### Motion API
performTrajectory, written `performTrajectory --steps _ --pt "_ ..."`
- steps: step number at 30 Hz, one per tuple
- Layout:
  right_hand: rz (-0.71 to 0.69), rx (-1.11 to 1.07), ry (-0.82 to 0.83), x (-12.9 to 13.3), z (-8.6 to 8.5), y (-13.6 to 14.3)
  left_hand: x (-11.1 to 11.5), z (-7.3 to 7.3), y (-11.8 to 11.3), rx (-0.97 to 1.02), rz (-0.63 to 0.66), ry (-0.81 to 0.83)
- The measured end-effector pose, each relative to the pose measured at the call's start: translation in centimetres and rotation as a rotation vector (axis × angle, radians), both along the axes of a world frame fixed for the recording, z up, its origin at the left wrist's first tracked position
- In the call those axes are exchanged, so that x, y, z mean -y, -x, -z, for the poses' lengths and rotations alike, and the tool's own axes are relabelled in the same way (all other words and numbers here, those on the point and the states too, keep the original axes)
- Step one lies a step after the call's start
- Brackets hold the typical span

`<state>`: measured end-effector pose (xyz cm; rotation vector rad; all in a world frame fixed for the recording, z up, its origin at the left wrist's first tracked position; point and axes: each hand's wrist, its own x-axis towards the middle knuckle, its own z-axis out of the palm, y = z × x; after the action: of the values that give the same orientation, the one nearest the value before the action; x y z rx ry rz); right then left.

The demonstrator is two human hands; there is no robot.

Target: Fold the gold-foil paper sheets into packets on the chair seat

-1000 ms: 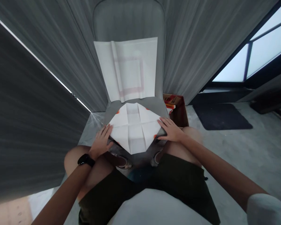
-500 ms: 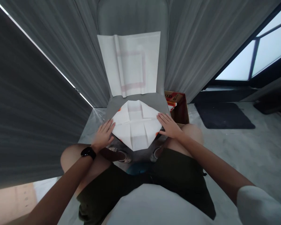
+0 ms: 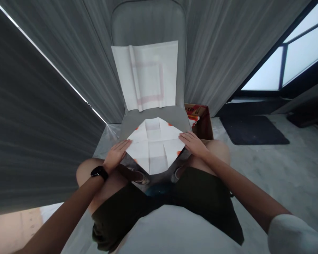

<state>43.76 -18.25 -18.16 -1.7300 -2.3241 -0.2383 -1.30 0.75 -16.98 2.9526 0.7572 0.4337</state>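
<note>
A white folded paper [image 3: 157, 144] with crossing creases and orange-red patches along its edges spreads out in a diamond-like shape in front of me. Its left corner is in my left hand [image 3: 117, 153], fingers on top, the thumb largely out of sight. At the opposite corner, my right hand [image 3: 194, 143] grips the paper the same way, fingers pressed together over the edge. The near part of the paper reaches past the seat's front edge, above my feet. A black watch [image 3: 99, 172] is on my left wrist.
A grey chair [image 3: 148, 24] faces me, with a creased white sheet [image 3: 151, 79] leaning on its backrest. Right of it stands an open cardboard box [image 3: 206, 121] with printed items inside. Grey curtains [image 3: 55, 116] hang around; a dark mat [image 3: 253, 130] lies on the floor.
The paper now lies flatter and more spread, with its orange patches showing more. My fingers have drawn closer together at both corners. The view has shifted slightly.
</note>
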Motion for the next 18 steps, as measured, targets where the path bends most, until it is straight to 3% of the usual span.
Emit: performTrajectory --steps 5,9,14,18 --pt "0.092 -0.089 -0.008 -0.8 -0.4 0.0 -1.2 -0.3 0.2 0.055 -0.014 0.057" --pt "0.124 -0.113 0.049 -1.0 -2.2 -0.2 -1.5 -1.9 -0.1 0.095 0.023 0.113" --pt "0.074 -0.251 0.187 -0.4 -7.3 -1.3 -0.7 -5.4 -0.7 0.201 -0.055 0.291" --pt "0.099 -0.523 0.371 0.0 -12.8 -3.1 -1.2 -9.8 -0.7 0.186 -0.135 0.459"
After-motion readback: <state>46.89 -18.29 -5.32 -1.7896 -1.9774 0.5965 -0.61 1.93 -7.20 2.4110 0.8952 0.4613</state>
